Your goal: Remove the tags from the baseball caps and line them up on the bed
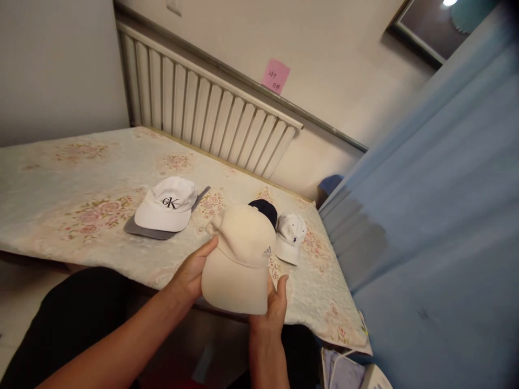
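Observation:
Both hands hold a beige baseball cap (240,259) above the near edge of the table, its brim towards me. My left hand (190,274) grips the left side of the brim, thumb on top. My right hand (274,309) holds the brim's lower right corner from beneath, thumb up against the edge. Behind the beige cap lie a dark navy cap (265,209), mostly hidden, and a small white cap (290,236).
A white cap with a black logo (167,204) rests on a grey cap (154,232) at mid-table. The floral tablecloth (73,194) covers the table. A white radiator (203,108) runs along the wall behind, with a pink note (275,75) above. A blue curtain (438,216) hangs at right.

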Motion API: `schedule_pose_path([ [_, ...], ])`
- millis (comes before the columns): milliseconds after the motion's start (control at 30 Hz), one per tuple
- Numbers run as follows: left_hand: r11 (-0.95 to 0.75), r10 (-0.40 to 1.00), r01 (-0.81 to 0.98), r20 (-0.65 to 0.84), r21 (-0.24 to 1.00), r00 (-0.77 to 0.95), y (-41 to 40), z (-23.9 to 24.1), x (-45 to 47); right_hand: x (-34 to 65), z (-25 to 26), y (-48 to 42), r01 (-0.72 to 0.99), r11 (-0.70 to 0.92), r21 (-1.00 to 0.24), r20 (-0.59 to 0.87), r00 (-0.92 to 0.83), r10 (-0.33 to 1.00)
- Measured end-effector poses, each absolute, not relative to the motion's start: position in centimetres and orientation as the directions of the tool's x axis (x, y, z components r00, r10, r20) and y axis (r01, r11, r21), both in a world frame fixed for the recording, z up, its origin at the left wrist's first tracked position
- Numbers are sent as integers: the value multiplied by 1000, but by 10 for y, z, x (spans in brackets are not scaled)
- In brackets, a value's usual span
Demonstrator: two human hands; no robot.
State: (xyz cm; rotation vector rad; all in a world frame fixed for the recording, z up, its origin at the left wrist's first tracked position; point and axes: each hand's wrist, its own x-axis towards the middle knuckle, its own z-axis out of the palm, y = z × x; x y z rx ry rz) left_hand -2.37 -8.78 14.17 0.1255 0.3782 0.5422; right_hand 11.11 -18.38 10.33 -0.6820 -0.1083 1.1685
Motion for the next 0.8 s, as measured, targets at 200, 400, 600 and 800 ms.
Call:
schedule_pose_path([
  [200, 676, 735, -662, -224, 324, 640, -86, 134, -13, 80, 101, -184, -765, 335, -549, -231, 524, 820],
  [400, 558, 829, -760, -182, 332, 529, -76, 131, -18, 90, 86, -177, -813, 223, -537, -380, 469, 797],
  [600, 521, 853, -805, -131, 283, 506, -67, 134, -24, 110, 60, -181, -789, 172, -590, -329, 430, 841],
  [800, 563, 820, -769, -86, 302, 567, -65, 131, -32, 138, 39, -188, -772, 218, -598, -300, 467, 832],
])
